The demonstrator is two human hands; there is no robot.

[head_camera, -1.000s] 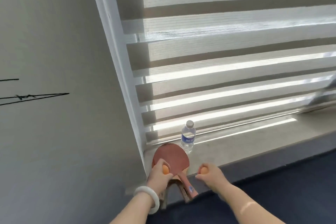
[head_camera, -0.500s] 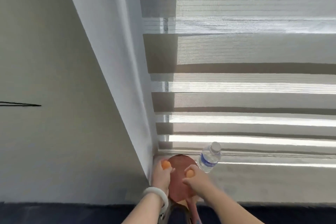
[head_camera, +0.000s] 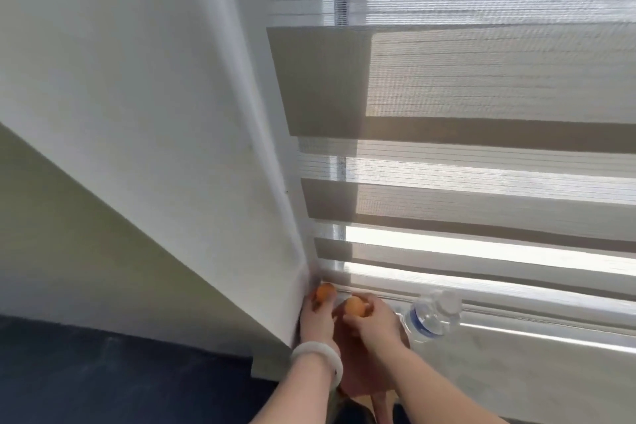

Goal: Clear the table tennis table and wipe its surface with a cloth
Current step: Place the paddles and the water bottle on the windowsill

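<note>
L hand [head_camera: 316,323] pinches orange ball [head_camera: 323,293], R hand [head_camera: 373,323] fingers curl round 2nd ball [head_camera: 356,306]; paddle [head_camera: 358,375] under fingers, handle twd person.

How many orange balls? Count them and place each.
2. One orange ball in the left hand, nearest the wall; the second ball in the right hand beside it. Hands may hide more.

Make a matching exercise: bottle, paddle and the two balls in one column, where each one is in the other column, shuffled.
1 bottle
2 paddle
3 left ball
4 right ball

A in the fingers of the right hand
B on the sill, right of both hands
C beneath the wrists
D in the fingers of the left hand, at the window corner

Pairs: 1-B, 2-C, 3-D, 4-A
</note>
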